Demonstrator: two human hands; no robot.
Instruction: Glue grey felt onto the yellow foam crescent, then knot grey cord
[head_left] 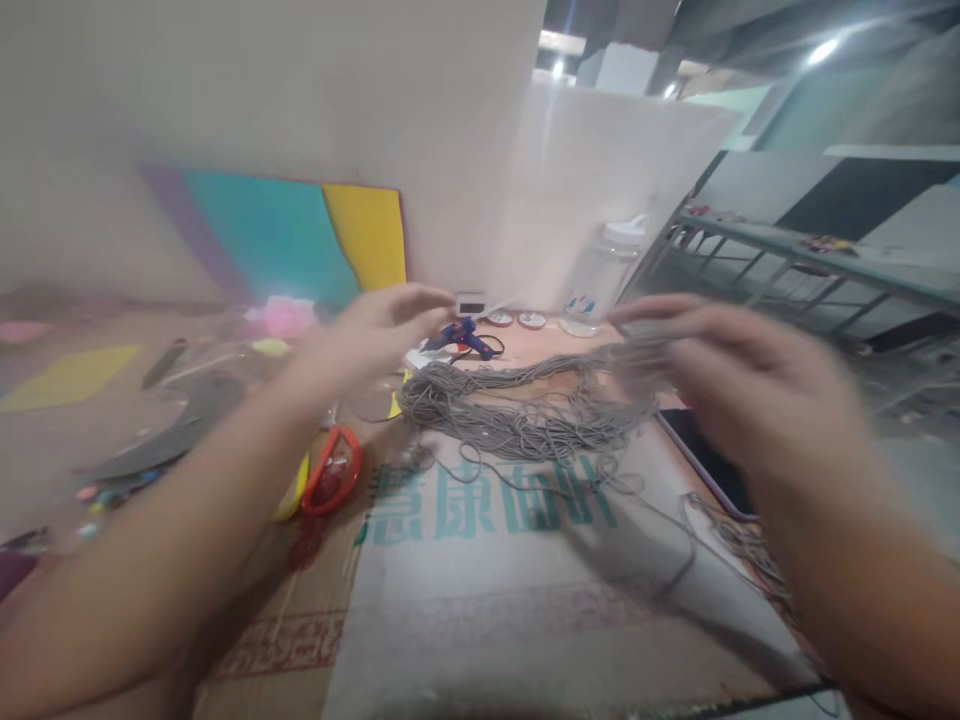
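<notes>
A loose skein of thin grey cord [517, 425] lies in a loop on a printed sheet [480, 570] at mid-table, with loose strands trailing toward the lower right. My right hand [735, 365] is closed around the skein's right end and lifts it slightly, blurred by motion. My left hand [397, 320] hovers beyond the skein's left end, its fingers stretched out with nothing in them. Just past those fingertips is a dark blue glue gun [469, 338]. Below my left forearm lie orange-handled scissors [332, 470].
At the back stand a clear bottle [600, 280] and a small display device [471, 305]. A dark phone [705, 460] lies under my right hand, near more cord [742, 545]. Coloured sheets [277, 235] lean on the wall. Beads [112, 500] and craft scraps are at left.
</notes>
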